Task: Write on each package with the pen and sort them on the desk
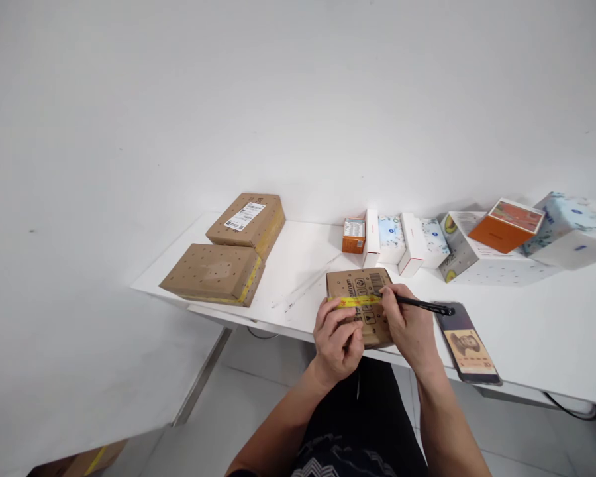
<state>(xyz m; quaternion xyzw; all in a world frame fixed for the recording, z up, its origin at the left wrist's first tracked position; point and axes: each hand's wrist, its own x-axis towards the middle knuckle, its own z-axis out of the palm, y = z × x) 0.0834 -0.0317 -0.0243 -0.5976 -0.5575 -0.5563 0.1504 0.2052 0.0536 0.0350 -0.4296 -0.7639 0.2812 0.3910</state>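
Note:
A small brown cardboard box with dark printed symbols and a barcode lies at the table's front edge. A strip of yellow tape with red print crosses its top. My left hand is closed against the box's left side, its fingers curled at the tape's left end. In my right hand is a slim black pen-like tool, gripped like a pen. Its front end is at the tape's right end; whether it is a pen or a cutter I cannot tell.
Two taped cardboard boxes lie at the left, the rear one labelled. White and orange product boxes line the wall, with larger cartons at the right. A phone with a banknote picture lies right of my hand, near the table's front edge.

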